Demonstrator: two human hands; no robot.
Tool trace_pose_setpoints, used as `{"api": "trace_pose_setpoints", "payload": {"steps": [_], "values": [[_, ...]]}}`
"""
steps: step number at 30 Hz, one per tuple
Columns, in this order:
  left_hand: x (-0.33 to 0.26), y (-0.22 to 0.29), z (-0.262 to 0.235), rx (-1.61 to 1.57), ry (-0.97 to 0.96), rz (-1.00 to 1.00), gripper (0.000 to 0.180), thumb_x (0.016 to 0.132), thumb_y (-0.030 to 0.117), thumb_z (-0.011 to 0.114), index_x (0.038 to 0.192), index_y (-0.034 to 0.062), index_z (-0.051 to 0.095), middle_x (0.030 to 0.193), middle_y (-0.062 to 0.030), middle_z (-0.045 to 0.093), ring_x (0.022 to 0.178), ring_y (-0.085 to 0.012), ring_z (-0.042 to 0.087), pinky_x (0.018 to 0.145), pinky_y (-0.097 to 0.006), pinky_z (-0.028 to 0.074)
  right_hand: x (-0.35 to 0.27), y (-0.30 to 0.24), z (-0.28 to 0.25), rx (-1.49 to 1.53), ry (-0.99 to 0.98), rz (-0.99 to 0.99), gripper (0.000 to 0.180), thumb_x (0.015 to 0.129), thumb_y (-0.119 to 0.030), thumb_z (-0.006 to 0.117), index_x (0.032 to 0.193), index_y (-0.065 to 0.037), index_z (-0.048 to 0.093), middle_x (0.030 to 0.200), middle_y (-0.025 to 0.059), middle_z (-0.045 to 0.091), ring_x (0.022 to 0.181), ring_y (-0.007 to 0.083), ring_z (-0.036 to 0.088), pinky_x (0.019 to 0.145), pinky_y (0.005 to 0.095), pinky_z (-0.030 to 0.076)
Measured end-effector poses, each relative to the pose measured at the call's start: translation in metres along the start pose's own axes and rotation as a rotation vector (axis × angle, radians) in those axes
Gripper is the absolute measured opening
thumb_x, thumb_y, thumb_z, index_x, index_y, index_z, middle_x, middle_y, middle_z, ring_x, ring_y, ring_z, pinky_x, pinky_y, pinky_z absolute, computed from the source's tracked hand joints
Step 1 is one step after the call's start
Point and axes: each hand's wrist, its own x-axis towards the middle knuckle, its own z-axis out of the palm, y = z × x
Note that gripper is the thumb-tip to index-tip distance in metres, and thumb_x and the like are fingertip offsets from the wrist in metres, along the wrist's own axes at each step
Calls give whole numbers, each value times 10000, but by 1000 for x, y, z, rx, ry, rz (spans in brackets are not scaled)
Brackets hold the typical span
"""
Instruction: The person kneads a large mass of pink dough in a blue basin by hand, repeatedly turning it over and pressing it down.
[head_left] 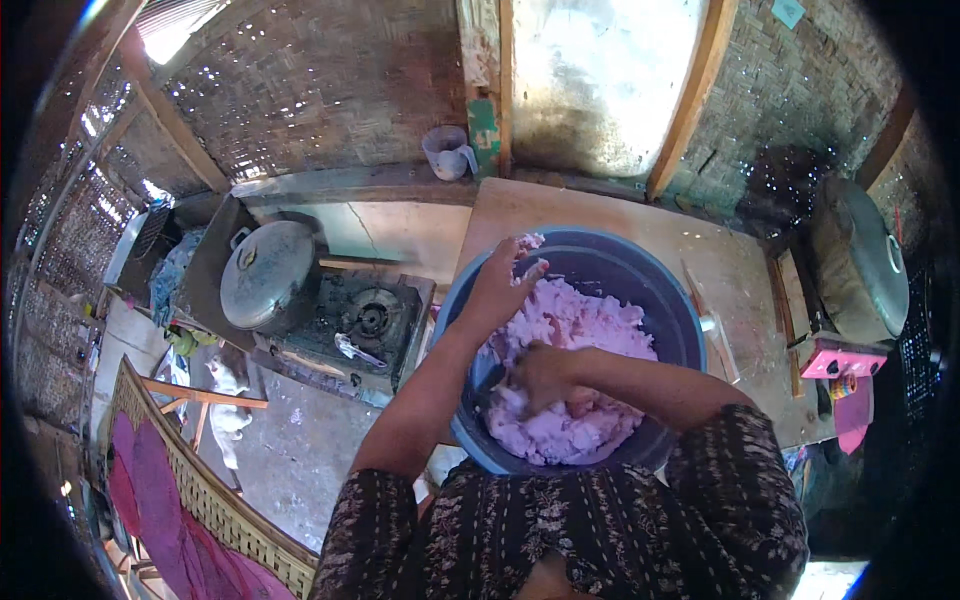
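Basin (683,290), one, blue, round, wide-mouthed, on the wooden surface (580,207) directly before the person's dark floral top (560,525). Contents: lumpy pale-pink mixture (600,325), heaped in the basin's middle and near part, with deeper pink patches; far-right inner wall bare. Step in hand, as judged: mixing by hand. Recommended method: press down with the heel of the palm, fold from the wall toward the middle, break up lumps until the colour looks even; steady the rim with the free hand, and scrape clinging bits back inside. Left hand (495,288): raised over the basin's far-left rim, fingers (506,250) apart and loosely curved, holding nothing, mixture stuck to the tips. Right hand (545,378): down in the mixture, left of the basin's middle, touching it; fingers largely hidden, so how far closed, or on what, cannot be told.
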Motion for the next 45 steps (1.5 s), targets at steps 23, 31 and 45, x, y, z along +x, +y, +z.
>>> {"api": "trace_pose_setpoints", "payload": {"steps": [23, 31, 45], "values": [[-5, -55, 108, 402, -439, 178, 699, 618, 334, 757, 1225, 95, 508, 1131, -180, 603, 1069, -391, 548, 890, -443, 452, -53, 98, 73, 252, 535, 782, 743, 580, -286, 768, 1247, -98, 500, 1288, 222, 460, 1091, 406, 528, 847, 455, 495], [22, -71, 117, 344, -365, 158, 479, 671, 316, 694, 1104, 137, 596, 1006, -162, 655, 941, -356, 620, 840, -427, 470, -57, 120, 70, 266, 732, 820, 532, 688, -311, 689, 1139, -67, 547, 1071, 197, 606, 956, 389, 601, 820, 453, 489], [-75, 24, 124, 745, -774, 374, 1216, 547, 509, 799, 1425, -36, 158, 1468, -292, 165, 1312, -521, 204, 1019, -684, 146, -123, -13, 91, 367, 245, 863, 1046, 578, -350, 824, 1398, -12, 270, 1431, 321, 134, 1250, 535, 300, 1033, 597, 303]]}}
